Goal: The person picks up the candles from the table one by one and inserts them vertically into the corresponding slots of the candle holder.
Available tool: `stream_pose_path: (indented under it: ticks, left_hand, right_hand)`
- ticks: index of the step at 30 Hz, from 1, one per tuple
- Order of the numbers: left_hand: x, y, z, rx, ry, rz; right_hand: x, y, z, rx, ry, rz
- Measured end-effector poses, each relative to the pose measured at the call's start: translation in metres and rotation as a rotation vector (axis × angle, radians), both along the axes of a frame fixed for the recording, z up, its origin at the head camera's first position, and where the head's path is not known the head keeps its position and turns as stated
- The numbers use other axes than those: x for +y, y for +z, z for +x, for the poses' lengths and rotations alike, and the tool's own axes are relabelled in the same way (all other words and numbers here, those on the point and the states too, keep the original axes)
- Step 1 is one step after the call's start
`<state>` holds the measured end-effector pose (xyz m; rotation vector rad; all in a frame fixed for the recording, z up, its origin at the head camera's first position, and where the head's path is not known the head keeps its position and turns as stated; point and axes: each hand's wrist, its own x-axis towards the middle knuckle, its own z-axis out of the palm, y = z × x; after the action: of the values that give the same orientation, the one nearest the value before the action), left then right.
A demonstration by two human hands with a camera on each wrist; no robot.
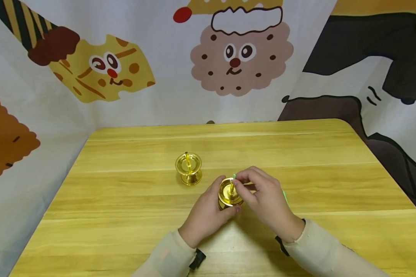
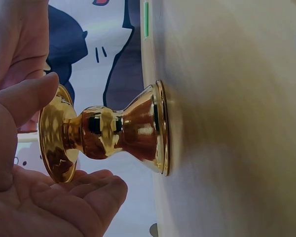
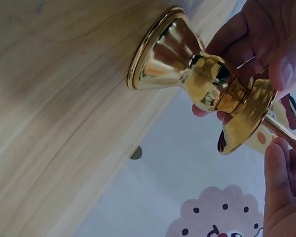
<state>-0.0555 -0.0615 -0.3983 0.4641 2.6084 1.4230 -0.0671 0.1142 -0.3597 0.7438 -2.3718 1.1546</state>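
A shiny gold lamp stand (image 1: pixel 230 192) with a dished top and flared foot stands upright at the front middle of the table. My left hand (image 1: pixel 208 211) holds it around the dish, thumb on the near side and fingers on the far side. From the dish rises a thin gold tube (image 3: pixel 281 131). A small green stick (image 1: pixel 234 176) shows at the tube's top, where my right hand (image 1: pixel 263 196) pinches with thumb and forefinger. Those fingertips partly hide the stick.
A second gold stand (image 1: pixel 188 168), its tube dark-tipped, stands farther back and left on the wooden table (image 1: pixel 124 215). Another green stick (image 2: pixel 146 19) lies on the tabletop, mostly behind the right hand in the head view. A printed curtain (image 1: pixel 173 77) hangs behind the table.
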Motion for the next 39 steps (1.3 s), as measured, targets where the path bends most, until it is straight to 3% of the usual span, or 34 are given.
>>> stream_pose_path:
  ticks: [13,24,32,39]
  left_hand:
    - [-0.006,0.002,-0.001,-0.022,0.0,-0.032]
    - [-0.014,0.02,-0.002,-0.045,0.022,-0.032]
    - [-0.033,0.051,-0.004,0.031,0.079,0.173]
    - [-0.057,0.063,-0.011,0.076,0.143,0.311]
  right_hand:
    - [0.013,0.001,0.001,0.011,0.001,-0.017]
    - [0.031,-0.01,0.008,-0.012,-0.032,-0.019]
    - [0.041,-0.015,0.014,-0.017,-0.086,0.011]
    - [0.052,-0.019,0.013,-0.023,-0.122,0.043]
